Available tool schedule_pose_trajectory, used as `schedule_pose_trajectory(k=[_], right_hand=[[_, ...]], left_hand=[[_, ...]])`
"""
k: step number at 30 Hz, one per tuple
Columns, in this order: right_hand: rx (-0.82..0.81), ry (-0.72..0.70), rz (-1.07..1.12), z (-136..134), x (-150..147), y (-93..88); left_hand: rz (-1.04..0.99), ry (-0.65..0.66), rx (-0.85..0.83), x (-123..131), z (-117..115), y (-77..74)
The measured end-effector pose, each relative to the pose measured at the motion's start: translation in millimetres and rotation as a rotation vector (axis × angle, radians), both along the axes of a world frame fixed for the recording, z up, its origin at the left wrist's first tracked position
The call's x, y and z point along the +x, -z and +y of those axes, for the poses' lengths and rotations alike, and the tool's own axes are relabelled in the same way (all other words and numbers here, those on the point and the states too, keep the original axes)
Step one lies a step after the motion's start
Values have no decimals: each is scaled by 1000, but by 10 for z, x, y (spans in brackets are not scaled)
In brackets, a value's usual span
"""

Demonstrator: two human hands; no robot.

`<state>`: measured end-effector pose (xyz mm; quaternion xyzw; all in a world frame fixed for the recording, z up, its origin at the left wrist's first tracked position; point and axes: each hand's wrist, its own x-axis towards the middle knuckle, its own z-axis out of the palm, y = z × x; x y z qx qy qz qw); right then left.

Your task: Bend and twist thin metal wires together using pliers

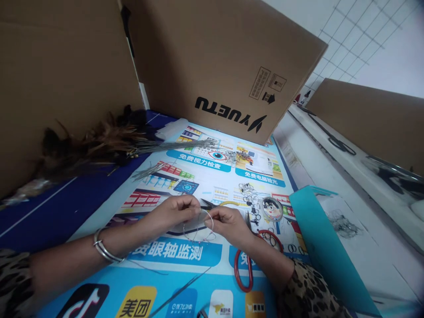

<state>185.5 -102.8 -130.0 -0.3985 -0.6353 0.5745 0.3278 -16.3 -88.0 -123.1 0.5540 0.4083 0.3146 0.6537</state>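
Over the middle of the printed mat, my left hand pinches one side of a thin wire loop. My right hand grips the other side between thumb and fingers. Fine wire with what look like tiny beads hangs below the fingertips, too small to make out fully. Just behind the hands lies a tool with dark jaws and a yellow handle. Red-handled scissors lie partly hidden under my right forearm. Right of that hand are a round cartoon-faced disc and several small black wire loops.
Bundles of thin wire lie at the back left, beside brown and black feathers. Tall cardboard panels wall in the back and left. A teal box flap stands at right. Loose dark wires lie in front.
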Motion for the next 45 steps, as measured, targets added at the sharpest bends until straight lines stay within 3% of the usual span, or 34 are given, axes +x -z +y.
schedule_pose_trajectory(k=[20, 30, 39, 45], right_hand=[[-148, 27, 137, 59, 52, -26], [-110, 35, 181, 57, 30, -27], [-110, 50, 195, 54, 26, 6], [-105, 61, 180, 39, 33, 25]], left_hand=[[-130, 73, -132, -46, 7, 12], [-76, 146, -27, 41, -23, 74], [58, 88, 110, 64, -34, 68], [64, 58, 82, -2, -26, 62]])
